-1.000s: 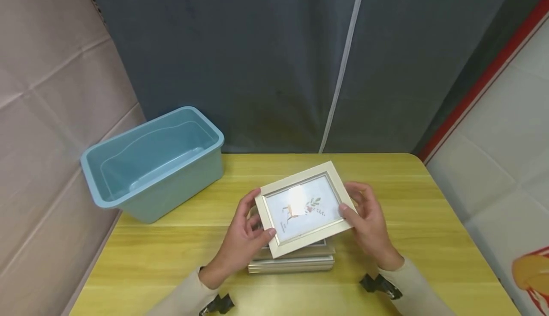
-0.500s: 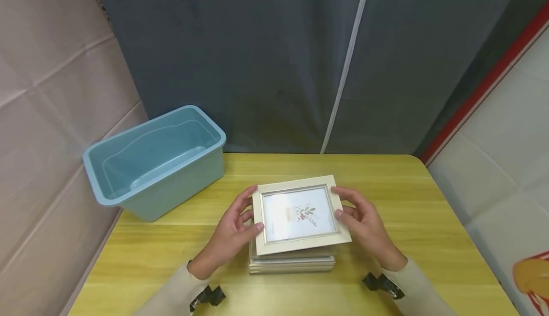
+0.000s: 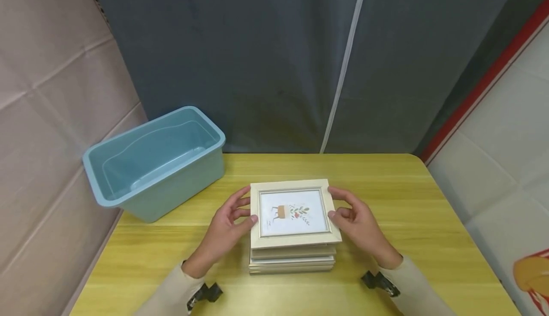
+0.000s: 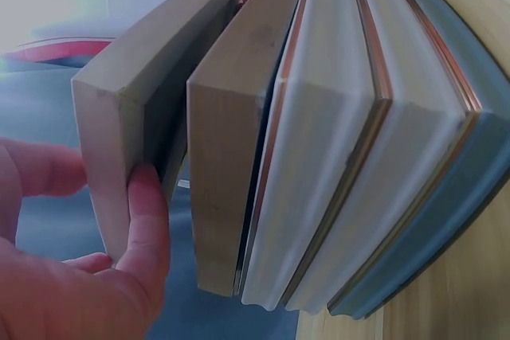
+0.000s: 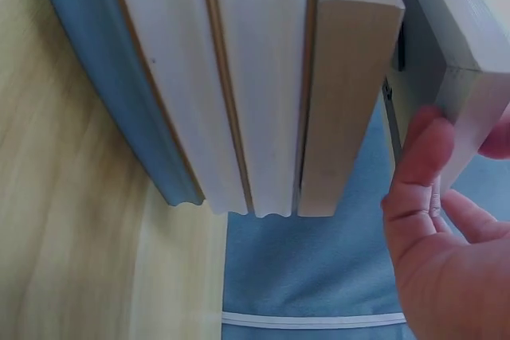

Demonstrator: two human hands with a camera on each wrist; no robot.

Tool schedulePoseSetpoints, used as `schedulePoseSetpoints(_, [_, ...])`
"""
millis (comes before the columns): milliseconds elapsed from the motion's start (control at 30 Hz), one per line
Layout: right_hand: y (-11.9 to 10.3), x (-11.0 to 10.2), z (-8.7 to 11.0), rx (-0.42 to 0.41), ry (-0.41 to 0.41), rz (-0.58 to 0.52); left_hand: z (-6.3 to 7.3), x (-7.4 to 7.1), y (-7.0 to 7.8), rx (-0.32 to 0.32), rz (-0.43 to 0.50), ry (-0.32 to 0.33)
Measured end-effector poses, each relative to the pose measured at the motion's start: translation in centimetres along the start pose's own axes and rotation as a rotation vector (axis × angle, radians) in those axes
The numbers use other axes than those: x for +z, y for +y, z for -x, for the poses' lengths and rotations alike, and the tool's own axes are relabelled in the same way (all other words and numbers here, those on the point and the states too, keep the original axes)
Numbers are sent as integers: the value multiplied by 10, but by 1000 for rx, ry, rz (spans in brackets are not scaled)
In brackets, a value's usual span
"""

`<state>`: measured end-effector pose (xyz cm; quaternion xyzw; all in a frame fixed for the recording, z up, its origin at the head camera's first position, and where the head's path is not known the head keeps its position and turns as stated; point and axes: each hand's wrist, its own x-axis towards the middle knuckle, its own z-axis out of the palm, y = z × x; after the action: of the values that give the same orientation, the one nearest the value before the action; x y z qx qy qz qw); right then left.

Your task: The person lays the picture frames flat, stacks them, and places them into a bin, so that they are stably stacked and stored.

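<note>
Both hands hold a cream picture frame (image 3: 295,241) by its two short sides, picture upward, over a stack of other frames (image 3: 292,264). Behind its glass is a print (image 3: 291,212) of a deer with flowers and leaves. My left hand (image 3: 225,230) grips the left side, thumb on top and fingers below. On the right side, my right hand (image 3: 358,223) does the same. Both wrist views show a gap between the held frame (image 4: 159,37) and the wooden-edged frame (image 4: 231,117) topping the stack. Below that come white-edged frames (image 5: 263,101) and a blue-looking one (image 5: 111,77) at the bottom.
A blue plastic tub (image 3: 195,166) stands at the table's back left, with nothing seen inside. The wooden table (image 3: 386,178) ends at a dark grey curtain (image 3: 240,58). Pale panels flank both sides.
The held frame has turned from a slant to nearly level and square with the stack, moving slightly left and down. Both hands kept hold of it; the tub stayed put.
</note>
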<state>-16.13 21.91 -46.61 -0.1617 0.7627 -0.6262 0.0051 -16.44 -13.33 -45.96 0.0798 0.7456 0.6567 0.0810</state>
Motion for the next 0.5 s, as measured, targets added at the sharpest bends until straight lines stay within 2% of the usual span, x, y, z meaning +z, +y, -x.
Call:
schedulePoseSetpoints(233, [5, 4, -1, 14, -22, -9, 0, -3, -2, -19, -83, 48])
schedulePoseSetpoints(500, [3, 9, 0, 82, 34, 108, 1, -6, -7, -28, -128, 60])
